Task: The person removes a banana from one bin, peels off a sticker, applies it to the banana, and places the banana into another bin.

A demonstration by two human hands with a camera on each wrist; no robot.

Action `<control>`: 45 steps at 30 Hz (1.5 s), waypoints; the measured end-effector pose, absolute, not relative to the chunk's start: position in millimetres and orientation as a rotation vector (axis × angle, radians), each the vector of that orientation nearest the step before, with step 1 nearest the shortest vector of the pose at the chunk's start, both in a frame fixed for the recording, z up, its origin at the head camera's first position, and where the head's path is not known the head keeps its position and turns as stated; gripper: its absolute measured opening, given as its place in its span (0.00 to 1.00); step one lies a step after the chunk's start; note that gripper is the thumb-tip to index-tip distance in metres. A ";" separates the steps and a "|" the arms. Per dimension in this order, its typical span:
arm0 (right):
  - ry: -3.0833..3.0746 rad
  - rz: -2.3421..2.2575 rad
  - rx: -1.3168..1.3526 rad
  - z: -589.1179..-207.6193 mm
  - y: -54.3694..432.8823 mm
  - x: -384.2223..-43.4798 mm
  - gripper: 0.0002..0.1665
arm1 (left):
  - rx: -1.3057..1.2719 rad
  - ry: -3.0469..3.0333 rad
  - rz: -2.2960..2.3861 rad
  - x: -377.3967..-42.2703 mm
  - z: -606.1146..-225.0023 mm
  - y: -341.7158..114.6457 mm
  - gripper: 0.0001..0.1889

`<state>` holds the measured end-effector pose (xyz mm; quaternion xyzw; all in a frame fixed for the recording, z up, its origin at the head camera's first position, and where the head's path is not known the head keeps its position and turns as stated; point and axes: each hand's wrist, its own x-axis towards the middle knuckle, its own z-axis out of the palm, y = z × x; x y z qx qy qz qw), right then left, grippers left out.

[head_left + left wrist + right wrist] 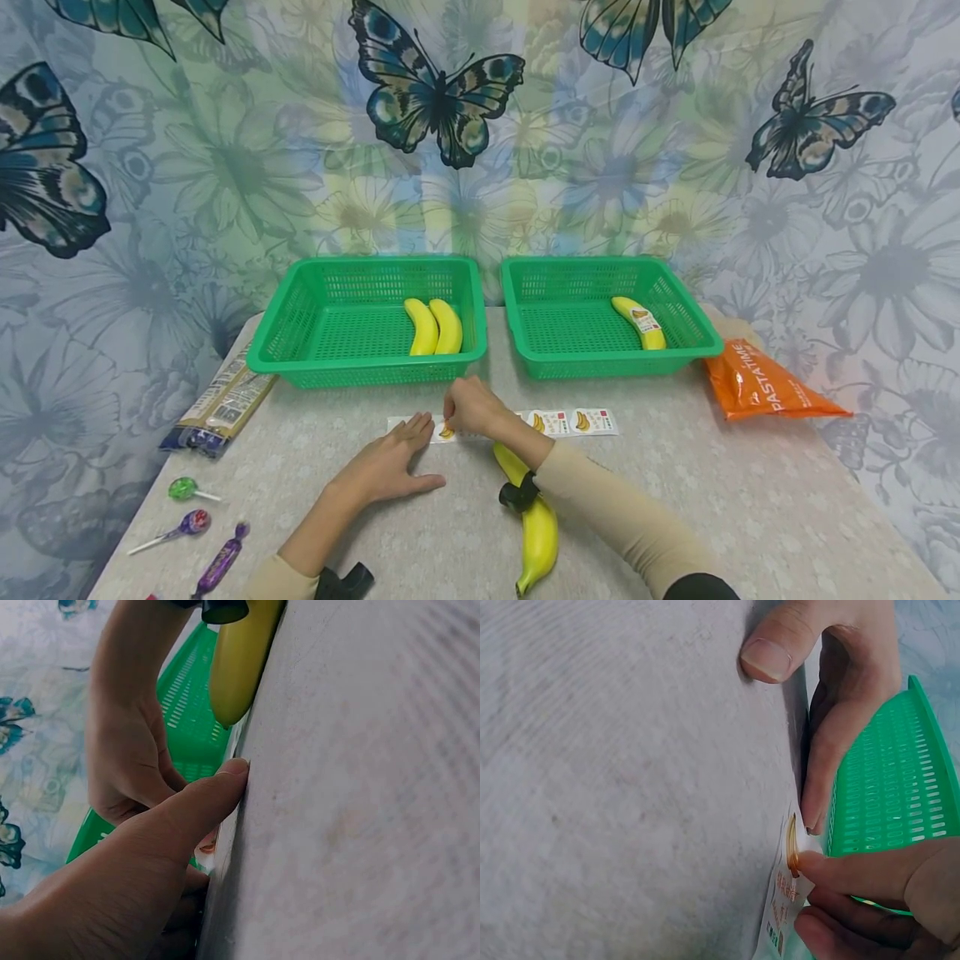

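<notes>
A white strip of banana stickers [597,422] lies across the table in front of the baskets. My left hand [390,462] rests on its left end, fingers straight and thumb spread on the tablecloth. Just right of it, my right hand [476,407] has curled fingers and pinches a banana sticker [781,900] on the strip; whether its edge is lifted I cannot tell. The hand and forearm cover the middle of the strip. A yellow banana [540,537] lies on the table, partly hidden by the right wrist camera.
Two bananas [447,327] lie in the left green basket [367,368]. The right green basket [615,364] holds one stickered banana [637,322]. An orange packet [768,385] lies at right. At left are a foil packet [225,400], lollipops [197,522] and a purple wrapped candy [221,562].
</notes>
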<state>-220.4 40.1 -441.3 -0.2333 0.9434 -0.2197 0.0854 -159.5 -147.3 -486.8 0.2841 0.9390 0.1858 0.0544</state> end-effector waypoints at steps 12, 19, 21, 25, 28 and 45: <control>2.883 -0.695 -0.716 -433.7 47.9 -215.2 0.05 | 0.858 2.856 0.562 -160.1 -489.1 -146.2 0.49; 2.876 -0.734 -0.689 -429.2 58.0 -213.0 0.04 | 0.828 2.861 0.566 -160.5 -489.8 -146.5 0.49; 2.863 -0.768 -0.676 -427.8 61.5 -212.1 0.04 | 0.823 2.858 0.572 -160.3 -490.2 -146.4 0.50; 2.850 -0.853 -0.675 -423.9 69.2 -209.3 0.04 | 0.819 2.858 0.584 -159.5 -490.1 -145.7 0.50; 2.851 -0.938 -0.683 -420.0 75.3 -207.8 0.03 | 0.827 2.872 0.578 -159.5 -490.2 -145.5 0.50; 2.791 -1.280 -0.451 -403.5 112.5 -195.6 0.04 | 0.957 2.977 0.498 -161.7 -494.9 -146.2 0.53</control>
